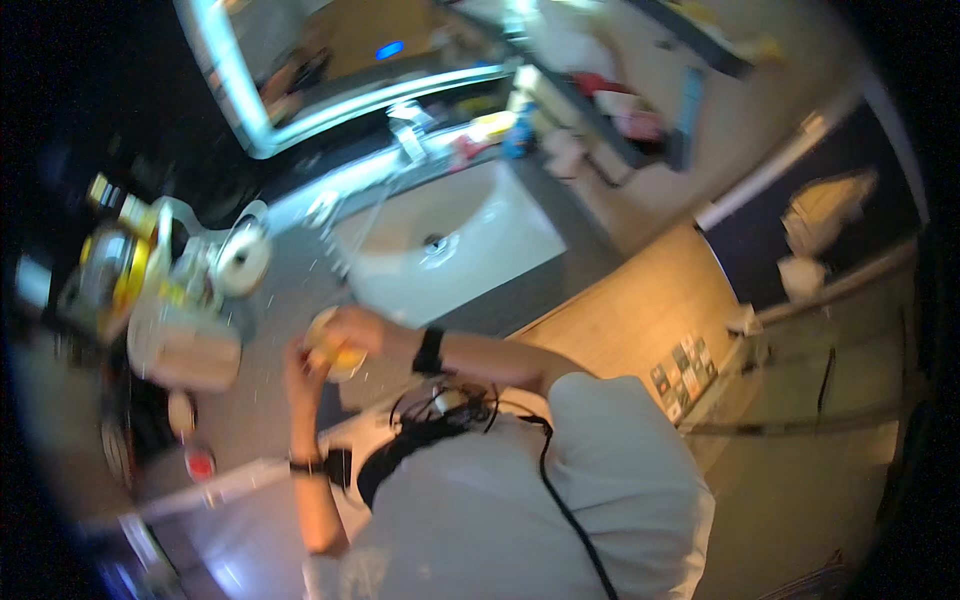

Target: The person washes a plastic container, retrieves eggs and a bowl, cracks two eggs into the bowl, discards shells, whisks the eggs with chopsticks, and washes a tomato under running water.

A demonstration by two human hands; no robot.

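Note:
Both my hands meet over the grey countertop [289, 262], left of the washbasin [480, 262]. Between them is a small round container [349, 361], pale at the rim with yellow-orange inside; blur hides its exact kind. The fingers of my left hand [304, 367] grip its left side. My right hand [360, 330] closes over its upper part, hiding much of it. Each wrist wears a black band. A white roll-like object [241, 260] and a bulky pale container [184, 349] stand beyond my left hand.
A chrome faucet [407, 131] rises behind the basin below a lit mirror [360, 45]. Blurred bottles [519, 131] crowd the basin's back right corner. At far left are a yellow-banded jar [112, 259] and a small red-topped round item [200, 463]. A black cable [562, 495] hangs along my shirt.

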